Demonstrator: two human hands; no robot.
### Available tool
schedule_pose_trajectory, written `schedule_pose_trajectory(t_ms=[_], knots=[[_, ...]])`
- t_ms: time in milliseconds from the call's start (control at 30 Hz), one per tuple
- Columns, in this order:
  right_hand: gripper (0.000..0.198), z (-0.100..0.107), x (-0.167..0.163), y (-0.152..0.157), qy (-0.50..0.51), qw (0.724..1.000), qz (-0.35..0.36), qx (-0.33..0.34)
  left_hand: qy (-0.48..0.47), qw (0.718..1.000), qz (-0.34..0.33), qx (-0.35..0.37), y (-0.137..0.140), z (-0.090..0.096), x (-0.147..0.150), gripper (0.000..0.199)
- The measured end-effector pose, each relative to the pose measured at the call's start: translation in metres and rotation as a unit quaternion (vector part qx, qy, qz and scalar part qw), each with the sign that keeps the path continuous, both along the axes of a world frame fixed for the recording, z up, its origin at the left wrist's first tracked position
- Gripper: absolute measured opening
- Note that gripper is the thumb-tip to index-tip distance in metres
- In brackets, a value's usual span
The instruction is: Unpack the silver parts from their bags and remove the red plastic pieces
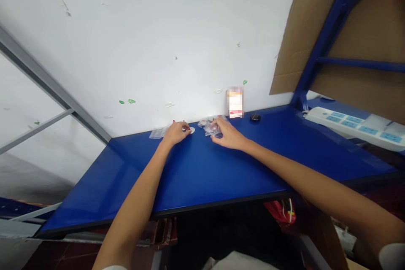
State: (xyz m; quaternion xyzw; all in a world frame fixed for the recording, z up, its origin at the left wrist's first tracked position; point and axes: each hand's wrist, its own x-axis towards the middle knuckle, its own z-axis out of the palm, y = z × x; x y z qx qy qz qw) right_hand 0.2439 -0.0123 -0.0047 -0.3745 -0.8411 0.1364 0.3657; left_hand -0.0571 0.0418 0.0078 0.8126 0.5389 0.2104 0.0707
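My left hand (177,132) is at the back of the blue table, its fingers bent and closed at a small white disc (192,130) with some red cord beside it. Red loops (174,122) stick up behind that hand, and flat clear plastic bags (156,133) lie to its left. Over a pile of small clear packets (205,125) reaches my right hand (227,133), thumb and fingers curved and apart, touching the pile. The fingers partly hide what is in the packets; bits of white and red show through.
The blue table (202,173) meets a white wall (190,29). Behind the right hand a blurred card (236,102) leans on the wall, with a black computer mouse (255,117) beside it. A white power strip (357,127) and a blue metal frame (325,29) stand at right.
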Motion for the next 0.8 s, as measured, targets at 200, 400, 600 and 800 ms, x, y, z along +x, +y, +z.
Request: schedule_pose_trajectory(t_ms=[200,400,600,800], knots=[[0.033,0.002,0.000,-0.001,-0.001,1.000,0.001,0.004,-0.041,0.999,-0.015,0.008,0.000,-0.003,0.003,0.014],[0.033,0.003,0.000,-0.001,0.001,1.000,-0.009,0.019,-0.323,0.932,-0.052,-0.155,-0.010,0.011,0.019,0.025],[0.044,0.000,0.000,-0.001,0.004,0.999,-0.013,0.040,-0.442,0.867,-0.118,-0.200,-0.032,0.027,0.048,0.031],[0.046,0.005,-0.002,-0.004,-0.004,0.999,0.005,0.043,-0.462,0.849,-0.106,-0.233,-0.044,0.029,0.068,0.033]])
